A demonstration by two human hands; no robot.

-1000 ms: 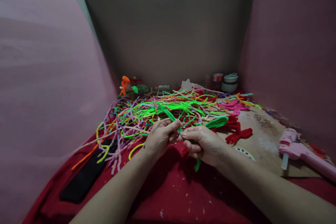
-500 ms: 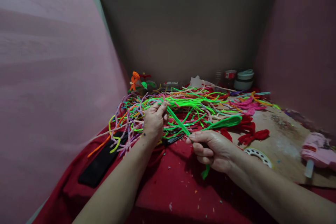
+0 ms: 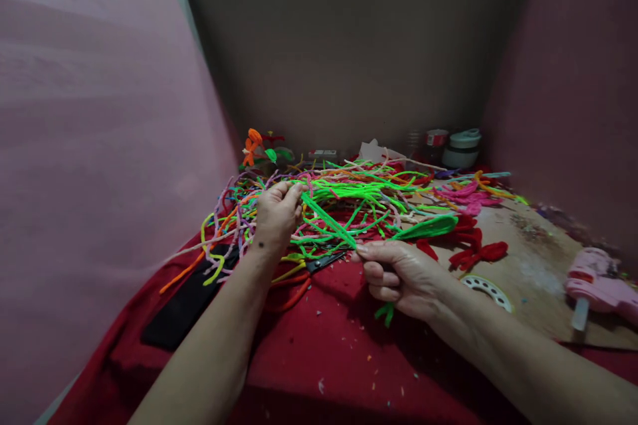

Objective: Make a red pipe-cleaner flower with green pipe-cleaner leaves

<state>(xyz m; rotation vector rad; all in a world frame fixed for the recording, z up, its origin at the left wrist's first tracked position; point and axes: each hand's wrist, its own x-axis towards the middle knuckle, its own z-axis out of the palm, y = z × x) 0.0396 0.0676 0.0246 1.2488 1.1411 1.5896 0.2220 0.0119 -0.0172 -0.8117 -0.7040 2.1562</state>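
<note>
Stretched between my two hands is a green pipe cleaner, which looks doubled. My left hand pinches its far end between thumb and fingers, above the pile. My right hand is closed round the near end, and short green ends stick out below the fist. Behind the right hand lies a green looped leaf shape of pipe cleaner; whether it joins the held piece I cannot tell. A large tangle of coloured pipe cleaners spreads beyond both hands. Scissors with orange and yellow handles rest below the left hand.
A black phone lies at left on the red cloth. On the right, a board bears a pink glue gun, a white ring with holes and red pipe-cleaner shapes. A lidded container stands at the back.
My left hand has shifted left and slightly up, so the green length between the hands is longer. More of the scissors shows. The whole view has moved a little.
</note>
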